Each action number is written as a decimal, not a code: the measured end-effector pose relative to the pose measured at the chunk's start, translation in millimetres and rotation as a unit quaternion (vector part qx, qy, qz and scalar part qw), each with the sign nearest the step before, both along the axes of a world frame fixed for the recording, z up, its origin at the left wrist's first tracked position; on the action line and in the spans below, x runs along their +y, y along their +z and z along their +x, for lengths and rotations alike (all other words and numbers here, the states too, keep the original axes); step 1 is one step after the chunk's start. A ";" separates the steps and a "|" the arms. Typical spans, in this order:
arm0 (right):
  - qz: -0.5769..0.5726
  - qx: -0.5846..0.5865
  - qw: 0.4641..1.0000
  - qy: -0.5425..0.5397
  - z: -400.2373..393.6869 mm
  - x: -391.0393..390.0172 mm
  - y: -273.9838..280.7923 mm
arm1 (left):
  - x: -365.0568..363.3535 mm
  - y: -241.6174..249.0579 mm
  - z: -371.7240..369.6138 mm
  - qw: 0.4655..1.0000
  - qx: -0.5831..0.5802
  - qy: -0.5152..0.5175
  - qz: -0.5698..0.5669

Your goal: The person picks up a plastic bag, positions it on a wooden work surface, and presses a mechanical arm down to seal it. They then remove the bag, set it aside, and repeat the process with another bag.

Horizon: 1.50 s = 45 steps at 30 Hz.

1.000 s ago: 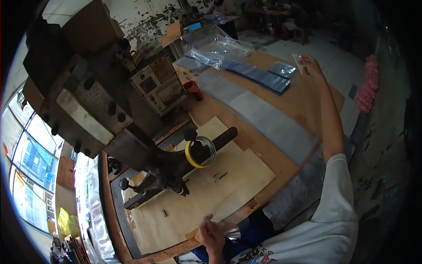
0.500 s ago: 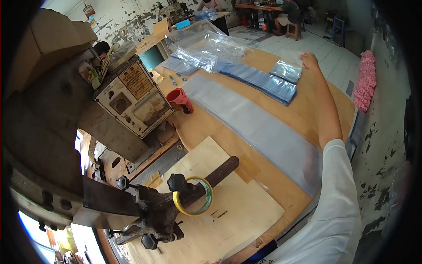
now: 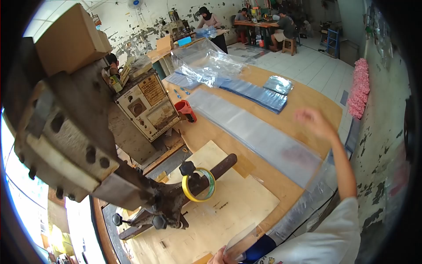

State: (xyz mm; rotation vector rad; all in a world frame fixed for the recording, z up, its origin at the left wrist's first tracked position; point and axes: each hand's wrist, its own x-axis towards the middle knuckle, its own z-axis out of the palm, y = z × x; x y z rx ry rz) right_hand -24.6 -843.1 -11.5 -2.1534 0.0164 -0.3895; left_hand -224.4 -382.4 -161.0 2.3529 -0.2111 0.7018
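Note:
My right hand, slightly blurred, is over the brown table with its fingers apart and nothing visible in them. Beyond it a small stack of clear pouches sits at the end of a row of bluish plastic sleeves. Long frosted plastic sheets lie across the table, nearer to me. At the bottom edge my left hand is partly in view, its fingers closed on a clear plastic piece.
A machine arm holding a yellow tape roll stands over a pale board. A control box and red holder are at its far side. Pink material hangs by the right wall. Several people sit or stand farther back.
My right hand has drawn back toward me from beside the small pouches. My left hand and its plastic piece show more at the bottom. The view has tilted up.

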 end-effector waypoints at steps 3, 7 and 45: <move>-0.030 0.035 0.980 0.196 -102.4 81.3 -12.6 | 3.8 12.5 4.2 0.999 -0.039 -0.029 0.013; 0.121 0.174 0.894 0.396 -185.9 158.8 -54.7 | 1.5 40.6 11.7 0.965 -0.030 -0.093 -0.243; 0.416 0.157 0.892 -0.083 -328.6 110.9 -115.5 | -138.5 29.5 -19.1 0.557 0.532 -0.564 -0.299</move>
